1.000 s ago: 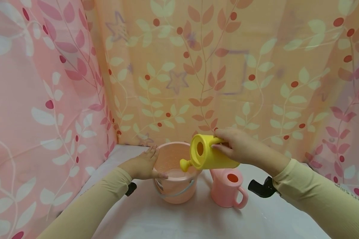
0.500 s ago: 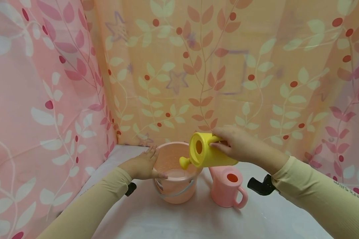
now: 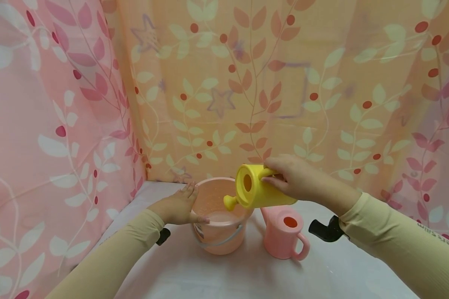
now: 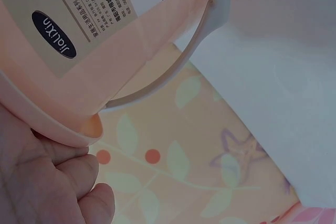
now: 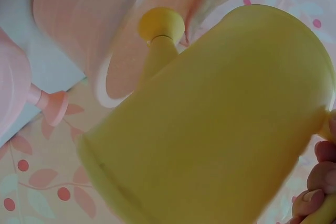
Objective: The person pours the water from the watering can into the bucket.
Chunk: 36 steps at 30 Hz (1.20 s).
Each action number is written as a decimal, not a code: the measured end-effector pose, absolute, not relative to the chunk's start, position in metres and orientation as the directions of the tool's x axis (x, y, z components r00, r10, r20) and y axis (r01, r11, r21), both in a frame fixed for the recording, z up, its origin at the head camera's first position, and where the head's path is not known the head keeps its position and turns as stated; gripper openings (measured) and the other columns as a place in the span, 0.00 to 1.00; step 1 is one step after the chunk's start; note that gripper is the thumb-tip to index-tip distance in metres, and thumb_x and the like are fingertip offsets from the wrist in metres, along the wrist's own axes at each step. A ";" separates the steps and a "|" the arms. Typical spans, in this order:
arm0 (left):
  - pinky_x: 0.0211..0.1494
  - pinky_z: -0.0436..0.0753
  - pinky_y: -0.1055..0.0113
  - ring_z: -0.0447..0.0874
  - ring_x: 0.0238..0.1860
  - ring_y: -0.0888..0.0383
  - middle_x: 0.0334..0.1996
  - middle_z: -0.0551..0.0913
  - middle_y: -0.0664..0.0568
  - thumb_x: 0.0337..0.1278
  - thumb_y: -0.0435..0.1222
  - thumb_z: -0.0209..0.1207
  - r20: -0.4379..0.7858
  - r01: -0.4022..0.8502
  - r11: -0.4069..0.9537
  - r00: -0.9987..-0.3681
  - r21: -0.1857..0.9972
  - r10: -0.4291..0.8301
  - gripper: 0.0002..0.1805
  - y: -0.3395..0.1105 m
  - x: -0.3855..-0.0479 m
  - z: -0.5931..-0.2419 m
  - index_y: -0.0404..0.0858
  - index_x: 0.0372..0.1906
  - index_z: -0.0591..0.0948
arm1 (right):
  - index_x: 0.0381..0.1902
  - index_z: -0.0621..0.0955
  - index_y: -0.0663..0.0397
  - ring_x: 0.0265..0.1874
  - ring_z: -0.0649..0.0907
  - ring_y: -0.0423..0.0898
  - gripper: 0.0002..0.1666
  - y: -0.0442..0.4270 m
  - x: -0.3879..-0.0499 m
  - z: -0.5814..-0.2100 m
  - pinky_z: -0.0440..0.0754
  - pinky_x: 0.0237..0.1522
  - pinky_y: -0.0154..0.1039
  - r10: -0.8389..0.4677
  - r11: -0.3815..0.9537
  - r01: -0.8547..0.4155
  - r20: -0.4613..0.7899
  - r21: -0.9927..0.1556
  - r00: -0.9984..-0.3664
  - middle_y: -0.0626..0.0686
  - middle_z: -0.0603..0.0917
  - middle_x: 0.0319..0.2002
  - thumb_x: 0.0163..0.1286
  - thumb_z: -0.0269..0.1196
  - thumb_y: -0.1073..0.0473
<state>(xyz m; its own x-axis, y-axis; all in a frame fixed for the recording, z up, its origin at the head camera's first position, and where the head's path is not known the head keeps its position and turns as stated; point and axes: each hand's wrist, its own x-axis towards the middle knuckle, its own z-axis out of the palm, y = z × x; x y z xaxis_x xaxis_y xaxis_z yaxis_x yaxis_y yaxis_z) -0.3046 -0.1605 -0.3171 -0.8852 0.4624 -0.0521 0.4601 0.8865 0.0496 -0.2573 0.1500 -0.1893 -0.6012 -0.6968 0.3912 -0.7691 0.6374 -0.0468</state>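
In the head view, my right hand (image 3: 295, 176) grips the handle of a yellow watering can (image 3: 267, 191), which is tilted so its spout head hangs over the mouth of a peach bucket (image 3: 222, 241). The right wrist view shows the can's yellow body (image 5: 226, 114) up close, with curled fingers (image 5: 315, 187) at the handle. My left hand (image 3: 176, 207) rests on the bucket's left rim, fingers extended and thumb lying along the near edge. In the left wrist view, the bucket's labelled side (image 4: 105, 72) and grey handle show. No stream of water is discernible.
A pink watering can (image 3: 284, 234) stands upright on the white tabletop (image 3: 247, 278), right of the bucket. Leaf-patterned curtains (image 3: 217, 83) enclose the back and sides. Black wrist mounts (image 3: 325, 230) sit on both wrists.
My right hand and the yellow watering can have shifted slightly up and to the left over the bucket. The left hand, bucket and pink can have stayed in place.
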 end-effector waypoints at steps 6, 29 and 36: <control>0.68 0.50 0.49 0.41 0.70 0.43 0.69 0.44 0.33 0.41 0.74 0.44 -0.048 0.467 0.882 -0.882 0.057 0.470 0.64 -0.160 -0.304 -0.315 0.25 0.69 0.48 | 0.23 0.72 0.46 0.24 0.70 0.41 0.13 0.149 -0.257 -0.190 0.72 0.24 0.33 -0.686 0.661 -0.749 0.367 -0.046 -0.628 0.42 0.70 0.20 0.57 0.67 0.55; 0.69 0.48 0.50 0.40 0.70 0.43 0.70 0.43 0.34 0.41 0.73 0.46 -0.066 0.449 0.891 -0.889 0.074 0.453 0.64 -0.160 -0.303 -0.315 0.26 0.69 0.47 | 0.27 0.74 0.46 0.26 0.71 0.40 0.10 0.144 -0.258 -0.194 0.74 0.28 0.33 -0.733 0.601 -0.798 0.363 -0.051 -0.575 0.42 0.71 0.23 0.58 0.66 0.56; 0.69 0.49 0.50 0.40 0.71 0.44 0.70 0.43 0.35 0.39 0.75 0.44 -0.070 0.447 0.893 -0.890 0.057 0.450 0.65 -0.159 -0.301 -0.313 0.27 0.69 0.47 | 0.24 0.72 0.47 0.25 0.70 0.40 0.12 0.138 -0.260 -0.192 0.71 0.28 0.34 -0.770 0.566 -0.824 0.364 0.009 -0.524 0.41 0.70 0.21 0.57 0.67 0.56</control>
<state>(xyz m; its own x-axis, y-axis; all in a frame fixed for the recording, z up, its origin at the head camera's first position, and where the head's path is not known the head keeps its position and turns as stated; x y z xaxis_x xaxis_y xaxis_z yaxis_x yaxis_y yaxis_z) -0.3014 -0.1591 -0.3131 -0.8901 0.4503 -0.0700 0.4471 0.8927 0.0571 -0.2602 0.1380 -0.1922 -0.5243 -0.7696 0.3645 -0.8243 0.5661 0.0094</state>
